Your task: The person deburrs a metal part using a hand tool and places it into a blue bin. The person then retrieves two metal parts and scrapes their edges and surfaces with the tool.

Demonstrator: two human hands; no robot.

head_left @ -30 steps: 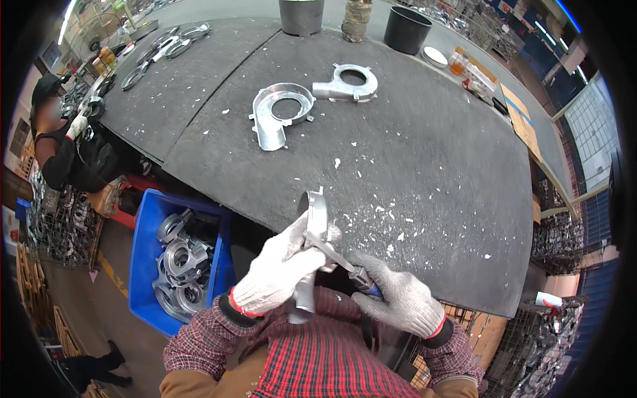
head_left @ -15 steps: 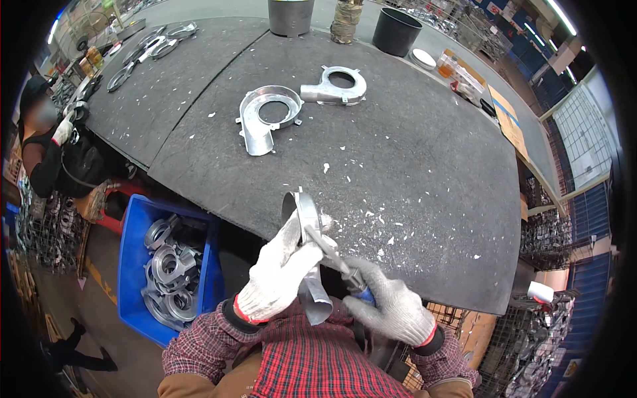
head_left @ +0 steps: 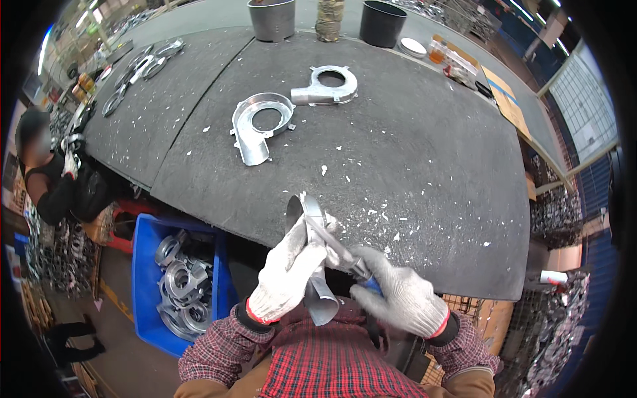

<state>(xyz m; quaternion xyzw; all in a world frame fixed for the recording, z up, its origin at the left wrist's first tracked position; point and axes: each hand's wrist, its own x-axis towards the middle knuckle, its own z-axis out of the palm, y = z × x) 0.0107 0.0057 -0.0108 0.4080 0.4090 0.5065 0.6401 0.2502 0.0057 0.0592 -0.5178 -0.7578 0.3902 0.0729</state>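
First: Where do you have the metal casing [head_left: 313,209], and how are your hands set?

Second: It stands on edge in your left hand [head_left: 284,278], at the near side of the worktop [head_left: 451,152], its spout [head_left: 321,300] angled down toward your lap. Your left fingers wrap its wall. Your right hand [head_left: 401,296] is closed around the blue handle of the tool [head_left: 335,247], whose blade crosses the casing, seemingly against that wall. You can't tell here whether the casing also rests on anything.

First: How should you expect it to handle?

Second: Stiff, and probably light for its bulk, as the walls look thin. Bare metal could slide under your gloved fingers, and the rim may be sharp. Hold it by the curved wall, keeping your fingertips off the blade's line; the spout offers you a second grip.

First: What about edges and room?

Second: Mind the worktop's near edge: the spout hangs low beside it and could knock. You have the most room rightward, over the pale flakes [head_left: 397,236]. Well ahead lie a nearer casing [head_left: 249,142] and a farther casing [head_left: 315,94]. Your left elbow has the blue bin [head_left: 141,292] of metal parts [head_left: 194,273] beside it.
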